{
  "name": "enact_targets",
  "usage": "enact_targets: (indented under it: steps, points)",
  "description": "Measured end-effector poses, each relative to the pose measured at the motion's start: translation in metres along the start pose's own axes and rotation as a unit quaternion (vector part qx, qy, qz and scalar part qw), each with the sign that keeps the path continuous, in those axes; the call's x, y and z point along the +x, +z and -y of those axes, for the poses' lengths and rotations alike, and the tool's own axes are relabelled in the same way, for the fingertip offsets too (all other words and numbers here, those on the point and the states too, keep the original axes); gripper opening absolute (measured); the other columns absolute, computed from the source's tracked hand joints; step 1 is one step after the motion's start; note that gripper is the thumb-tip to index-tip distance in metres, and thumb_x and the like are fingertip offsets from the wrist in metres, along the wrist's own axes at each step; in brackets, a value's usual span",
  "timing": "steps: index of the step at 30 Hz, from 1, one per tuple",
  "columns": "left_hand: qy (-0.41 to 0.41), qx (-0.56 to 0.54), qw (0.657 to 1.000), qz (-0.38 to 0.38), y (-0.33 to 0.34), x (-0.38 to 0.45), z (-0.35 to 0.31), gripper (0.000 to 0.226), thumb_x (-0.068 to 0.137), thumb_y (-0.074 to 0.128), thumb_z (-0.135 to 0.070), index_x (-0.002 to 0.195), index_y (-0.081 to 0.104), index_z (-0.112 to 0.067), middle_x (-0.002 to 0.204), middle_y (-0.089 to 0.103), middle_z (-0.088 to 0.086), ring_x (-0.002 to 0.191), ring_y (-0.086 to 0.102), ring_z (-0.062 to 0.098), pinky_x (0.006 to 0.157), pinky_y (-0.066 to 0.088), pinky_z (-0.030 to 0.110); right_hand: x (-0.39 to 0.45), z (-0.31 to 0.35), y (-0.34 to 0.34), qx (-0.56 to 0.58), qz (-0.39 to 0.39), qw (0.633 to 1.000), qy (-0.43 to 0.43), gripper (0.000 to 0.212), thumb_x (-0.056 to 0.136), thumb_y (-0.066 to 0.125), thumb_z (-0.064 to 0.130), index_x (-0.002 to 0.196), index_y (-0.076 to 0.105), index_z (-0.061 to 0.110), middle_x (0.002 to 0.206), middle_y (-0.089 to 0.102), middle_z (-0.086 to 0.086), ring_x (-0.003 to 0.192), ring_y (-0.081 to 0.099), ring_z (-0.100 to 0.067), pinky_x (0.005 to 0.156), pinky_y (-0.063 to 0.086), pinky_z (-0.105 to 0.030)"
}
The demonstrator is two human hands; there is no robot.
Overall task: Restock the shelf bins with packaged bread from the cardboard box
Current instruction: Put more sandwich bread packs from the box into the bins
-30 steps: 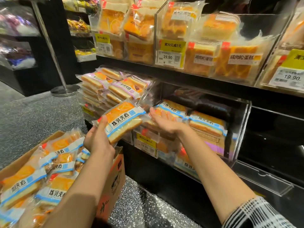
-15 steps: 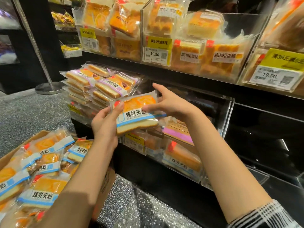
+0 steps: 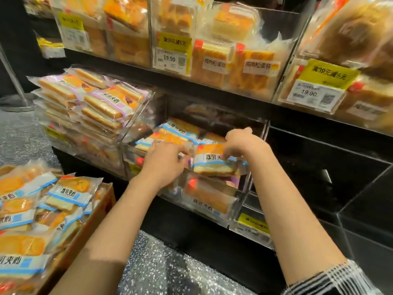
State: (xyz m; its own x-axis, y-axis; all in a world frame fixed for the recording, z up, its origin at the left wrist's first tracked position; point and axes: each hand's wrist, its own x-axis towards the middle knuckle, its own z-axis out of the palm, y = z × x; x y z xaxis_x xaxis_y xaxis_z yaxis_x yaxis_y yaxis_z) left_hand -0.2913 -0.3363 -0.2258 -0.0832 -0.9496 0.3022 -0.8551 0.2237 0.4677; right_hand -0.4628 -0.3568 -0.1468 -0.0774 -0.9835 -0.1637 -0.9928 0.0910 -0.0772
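Brown cardboard box [image 3: 100, 211] at the left holds glossy blue-banded bread packets heaped loosely. Further right, a clear acrylic shelf bin [image 3: 244, 184] stands on the lower black shelf. Over its front, the left hand [image 3: 163, 165] curls its fingers at the near end of a flat rectangular bread packet [image 3: 212, 161], and the right hand [image 3: 242, 143] pinches its far top edge. That packet lies long axis left to right, label facing up.

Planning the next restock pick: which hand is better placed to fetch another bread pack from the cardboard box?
Probably the left hand: it is nearer the cardboard box at lower left, while the right hand pinches the bread pack.
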Motion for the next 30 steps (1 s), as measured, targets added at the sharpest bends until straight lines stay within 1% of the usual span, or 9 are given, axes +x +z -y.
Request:
enact_targets:
  steps: [2, 4, 8, 11, 17, 20, 23, 26, 30]
  points:
    - [-0.002, 0.068, 0.997, 0.019, 0.0, 0.0, 0.0, 0.028, 0.097, 0.045, -0.038, 0.111, 0.066, -0.027, 0.117, 0.065, 0.002, 0.12, 0.05, 0.022, 0.115, 0.016, 0.043, 0.003, 0.005, 0.006, -0.042, -0.026, 0.999, -0.013, 0.051, 0.09, 0.054, 0.015, 0.14, 0.045, 0.013, 0.148, 0.02, -0.021, 0.137, 0.022, -0.039, 0.109, 0.028, -0.049]
    - [-0.002, 0.104, 0.994, 0.021, 0.001, -0.001, 0.004, 0.036, 0.1, 0.035, -0.041, 0.122, 0.06, -0.027, 0.129, 0.058, 0.0, 0.128, 0.044, 0.019, 0.116, 0.009, 0.044, 0.001, 0.013, 0.008, -0.051, -0.026, 0.997, -0.056, 0.053, 0.093, 0.045, 0.011, 0.145, 0.038, 0.018, 0.153, 0.016, -0.019, 0.141, 0.014, -0.039, 0.114, 0.021, -0.054]
    - [-0.006, 0.168, 0.984, 0.063, 0.0, -0.003, 0.005, 0.048, 0.102, 0.02, -0.045, 0.137, 0.048, -0.028, 0.148, 0.041, -0.005, 0.142, 0.026, 0.016, 0.117, -0.002, 0.05, -0.01, 0.022, 0.012, -0.093, 0.127, 0.979, -0.129, 0.051, 0.096, 0.053, 0.027, 0.144, 0.042, 0.014, 0.135, 0.051, -0.008, 0.117, 0.052, -0.026, 0.098, 0.042, -0.035]
    - [-0.003, 0.143, 0.986, 0.092, -0.001, -0.004, 0.005, 0.052, 0.102, 0.016, -0.044, 0.13, 0.057, -0.029, 0.147, 0.044, -0.007, 0.14, 0.03, 0.014, 0.117, -0.004, 0.049, -0.013, 0.023, 0.012, -0.133, 0.162, 0.968, -0.136, 0.055, 0.098, 0.05, 0.034, 0.147, 0.036, 0.014, 0.146, 0.043, -0.007, 0.125, 0.048, -0.027, 0.09, 0.043, -0.031]
    - [0.03, 0.091, 0.992, 0.083, -0.003, -0.008, 0.009, 0.053, 0.101, 0.015, -0.046, 0.128, 0.058, -0.028, 0.14, 0.051, -0.007, 0.135, 0.037, 0.012, 0.117, -0.009, 0.045, -0.008, 0.026, 0.018, -0.141, 0.133, 0.973, -0.127, 0.049, 0.097, 0.051, 0.024, 0.144, 0.042, 0.012, 0.144, 0.046, -0.008, 0.124, 0.049, -0.027, 0.096, 0.04, -0.032]
    - [0.018, -0.086, 0.995, 0.051, -0.016, -0.016, 0.014, 0.045, 0.1, 0.028, -0.046, 0.128, 0.058, -0.027, 0.13, 0.059, -0.006, 0.129, 0.045, 0.013, 0.119, 0.011, 0.036, -0.01, 0.037, 0.017, -0.082, 0.045, 0.987, -0.131, 0.042, 0.095, 0.048, 0.013, 0.137, 0.048, 0.009, 0.138, 0.052, -0.011, 0.119, 0.053, -0.028, 0.088, 0.044, -0.032]
    - [0.032, -0.197, 0.98, 0.006, -0.041, -0.03, 0.02, 0.026, 0.098, 0.051, -0.023, 0.121, 0.063, -0.025, 0.117, 0.064, -0.008, 0.104, 0.058, 0.003, 0.096, 0.042, 0.019, -0.013, 0.062, 0.014, 0.032, -0.104, 0.979, -0.172, 0.042, 0.095, 0.044, 0.012, 0.137, 0.044, 0.013, 0.137, 0.05, -0.013, 0.123, 0.049, -0.031, 0.092, 0.043, -0.038]
    - [0.024, -0.151, 0.988, 0.032, -0.065, -0.049, 0.04, 0.026, 0.096, 0.055, -0.02, 0.118, 0.063, -0.029, 0.11, 0.067, -0.008, 0.097, 0.063, 0.005, 0.089, 0.049, 0.024, -0.02, 0.092, 0.014, 0.131, -0.193, 0.944, -0.235, 0.035, 0.093, 0.043, 0.012, 0.126, 0.055, 0.017, 0.126, 0.06, -0.01, 0.116, 0.053, -0.032, 0.09, 0.047, -0.04]
    - [-0.022, -0.011, 0.989, 0.146, -0.095, -0.08, 0.084, 0.022, 0.095, 0.054, -0.028, 0.114, 0.063, -0.033, 0.092, 0.067, -0.014, 0.086, 0.065, 0.009, 0.089, 0.05, 0.034, -0.032, 0.134, 0.025, 0.192, -0.176, 0.919, -0.297, 0.029, 0.09, 0.046, 0.016, 0.11, 0.065, 0.022, 0.111, 0.067, -0.009, 0.105, 0.06, -0.031, 0.086, 0.05, -0.04]
